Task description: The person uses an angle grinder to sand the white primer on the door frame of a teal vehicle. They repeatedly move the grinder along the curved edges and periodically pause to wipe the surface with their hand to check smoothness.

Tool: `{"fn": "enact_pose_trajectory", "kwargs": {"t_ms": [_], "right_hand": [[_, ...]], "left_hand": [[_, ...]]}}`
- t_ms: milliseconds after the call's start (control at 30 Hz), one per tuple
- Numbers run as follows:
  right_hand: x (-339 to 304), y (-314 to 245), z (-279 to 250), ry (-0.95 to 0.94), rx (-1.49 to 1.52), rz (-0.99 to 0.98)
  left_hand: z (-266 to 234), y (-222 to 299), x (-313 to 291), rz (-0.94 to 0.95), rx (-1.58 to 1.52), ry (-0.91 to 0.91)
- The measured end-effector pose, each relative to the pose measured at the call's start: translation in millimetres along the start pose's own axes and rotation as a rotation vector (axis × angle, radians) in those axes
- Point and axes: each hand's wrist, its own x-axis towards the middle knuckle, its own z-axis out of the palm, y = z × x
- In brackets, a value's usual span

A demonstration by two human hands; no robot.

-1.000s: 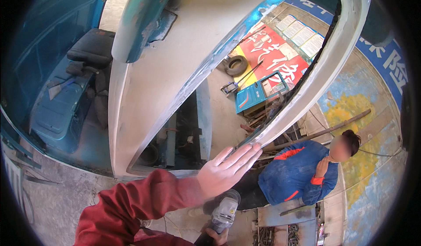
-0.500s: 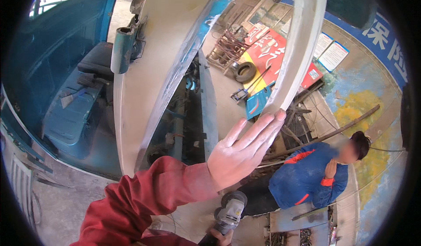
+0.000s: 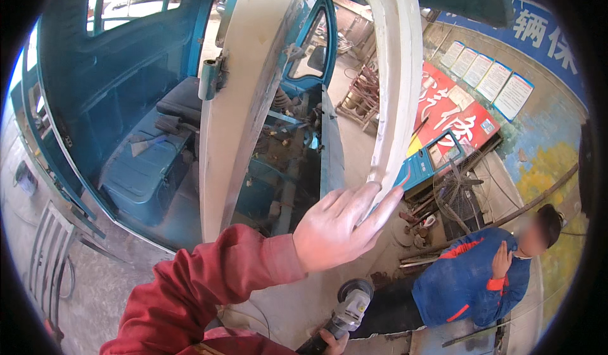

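Clutter fills the ground past the raised pale, primer-coated vehicle door frame (image 3: 396, 101): a round wire fan guard (image 3: 457, 190), a red signboard (image 3: 453, 111) leaning on the wall, a small blue framed panel (image 3: 430, 158) and loose metal scraps on the concrete. A person in a blue jacket with orange trim (image 3: 472, 282) crouches at lower right, one hand raised to the chest, well apart from the work.

The left hand (image 3: 339, 228), in a red sleeve (image 3: 209, 285), lies flat against the lower end of the door frame's curved window bar, fingers (image 3: 373, 206) straight and held close together, tips touching the pale metal. The right hand (image 3: 329, 342) is cut off by the lower edge; only a few knuckles show, wrapped round the handle of a grey angle grinder (image 3: 348, 307), whose disc end points up just below the left wrist without touching it.

Behind the frame stands a teal blue vehicle cab (image 3: 126, 89) with a dark seat (image 3: 180, 98) and a flat box with a small tool on it. A grey hinge cylinder (image 3: 208, 79) sits on the frame's broad left pillar. The left hand covers the spot where its palm meets the bar, and the engine area seen through the frame is too jumbled to make out. A folded metal rack (image 3: 50, 253) shows at far left.
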Motion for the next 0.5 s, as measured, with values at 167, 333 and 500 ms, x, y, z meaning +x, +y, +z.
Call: {"fn": "enact_pose_trajectory", "kwargs": {"t_ms": [167,333,500], "right_hand": [[10.5,-5.1,-5.5,-0.142,0.010,-0.035],[11.3,-8.7,-6.5,-0.085,0.113,0.025],[11.0,9.8,-17.0,-0.045,0.097,0.018]], "left_hand": [[-7.7,-6.6,14.5,-0.065,-0.006,-0.047],[-4.0,-6.2,11.8,-0.190,-0.342,0.030],[-0.1,-6.2,5.8,-0.429,-0.752,-0.043]]}}
